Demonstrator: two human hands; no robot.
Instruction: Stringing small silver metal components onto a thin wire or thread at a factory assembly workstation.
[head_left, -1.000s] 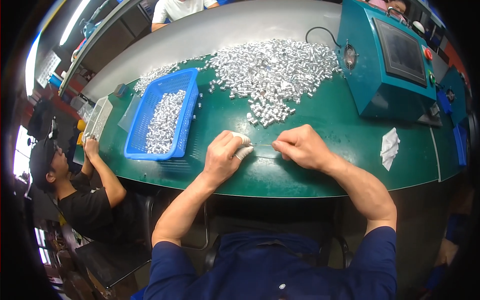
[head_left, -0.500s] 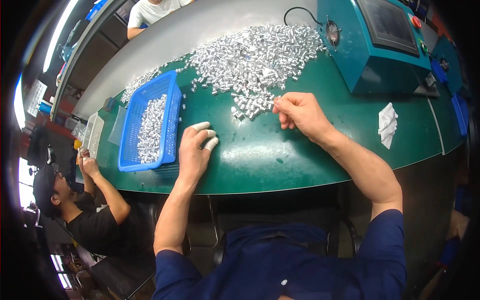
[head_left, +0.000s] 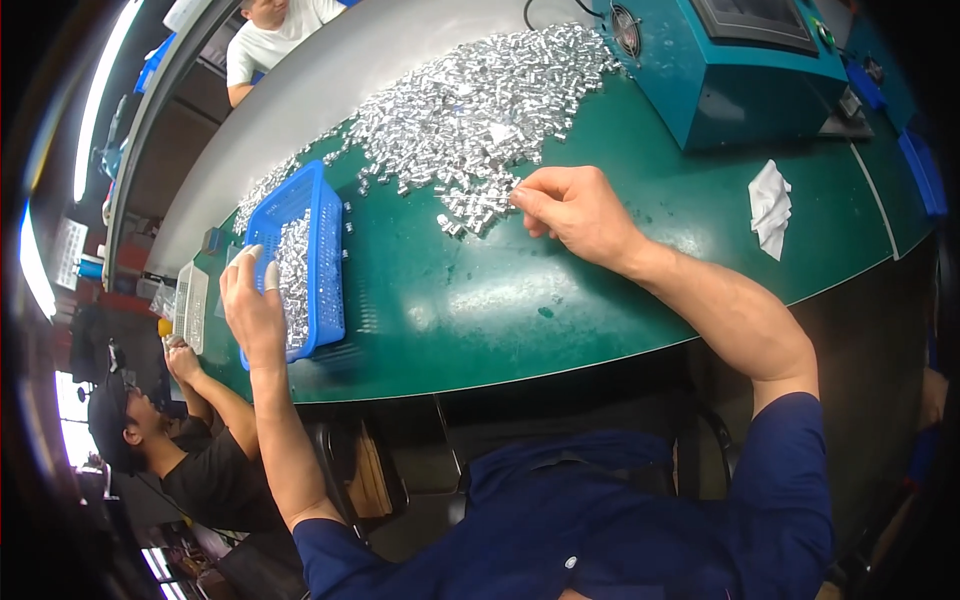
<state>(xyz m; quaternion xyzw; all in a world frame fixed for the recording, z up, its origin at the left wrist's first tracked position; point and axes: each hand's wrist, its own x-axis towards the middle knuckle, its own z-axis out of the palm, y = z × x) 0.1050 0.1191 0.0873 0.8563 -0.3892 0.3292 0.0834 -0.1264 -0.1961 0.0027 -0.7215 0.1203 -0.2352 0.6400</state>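
Note:
My left hand (head_left: 255, 315), with pale finger cots on several fingertips, is over the near left rim of a blue plastic basket (head_left: 326, 270). Its fingers are stretched out and apart, and nothing shows between them. Inside the basket lie many small silver metal cylinders (head_left: 295, 262). At the near edge of a large heap of the same parts (head_left: 470, 110), my right hand (head_left: 585, 215) has thumb and forefinger pinched together. What sits in that pinch is too small to make out. A small cluster of parts (head_left: 475, 205) lies just left of its fingertips.
A teal machine (head_left: 750, 95) with a screen stands at the back right of the green table (head_left: 560, 330). A crumpled white cloth (head_left: 769, 210) lies on the right. A white basket (head_left: 190, 305) is at the left, by a co-worker (head_left: 215, 445). Another person (head_left: 275, 35) sits across.
My left hand has moved left from the bare table to over the blue basket. My right hand stays pinched by the heap. The whole view has shifted slightly.

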